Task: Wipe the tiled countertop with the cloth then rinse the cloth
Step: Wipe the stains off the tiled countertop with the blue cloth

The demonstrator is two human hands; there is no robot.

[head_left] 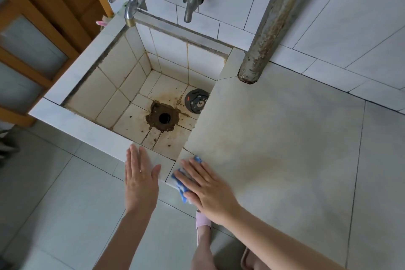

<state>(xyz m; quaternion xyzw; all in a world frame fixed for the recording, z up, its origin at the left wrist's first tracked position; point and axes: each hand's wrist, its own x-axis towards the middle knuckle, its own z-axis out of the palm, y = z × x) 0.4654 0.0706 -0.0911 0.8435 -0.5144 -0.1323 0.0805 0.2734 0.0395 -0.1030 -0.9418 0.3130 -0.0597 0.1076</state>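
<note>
Right hand (206,184) flat, pressing the cloth (183,190) at the bench (285,138) corner beside the sink (83,125); left hand (140,178) hovers spread, holding nothing. Cloth looks soft, limp; bunch it to lift.

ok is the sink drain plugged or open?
Open: the drain hole shows dark and uncovered; the round bear cover lies beside it, not over it.

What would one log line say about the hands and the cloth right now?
step: wiping countertop | right hand: flat on blue cloth, front corner | left hand: open, at sink rim | rinse: not yet
</note>
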